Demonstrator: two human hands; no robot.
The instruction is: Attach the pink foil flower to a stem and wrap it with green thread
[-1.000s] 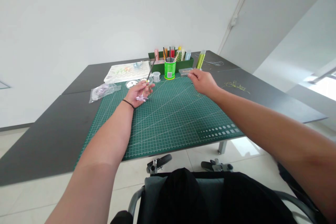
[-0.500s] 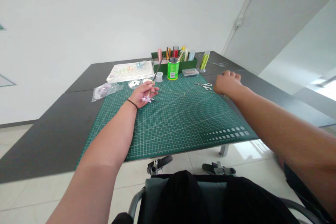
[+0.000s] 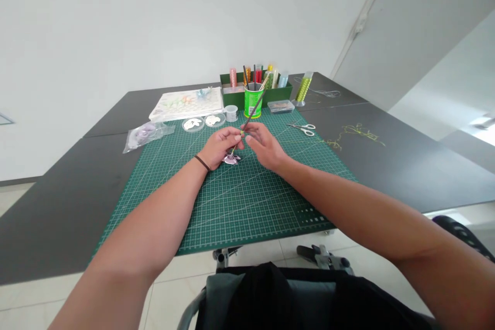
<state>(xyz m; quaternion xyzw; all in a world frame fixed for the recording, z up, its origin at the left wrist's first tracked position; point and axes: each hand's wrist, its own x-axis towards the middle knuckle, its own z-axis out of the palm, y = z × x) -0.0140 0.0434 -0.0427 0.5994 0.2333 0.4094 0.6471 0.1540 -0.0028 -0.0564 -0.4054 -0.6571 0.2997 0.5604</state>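
Well inside the edges of the cutting mat, left grip clamped on flower stem, right grip unclear.

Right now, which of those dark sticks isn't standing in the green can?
The slanting dark stick, pinched in the left hand, with a pale purple flower at its lower end. The other dark sticks stand in the green can.

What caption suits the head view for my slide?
Left fingers hold a dark-stemmed purple flower over a green cutting mat, right fingers close by.
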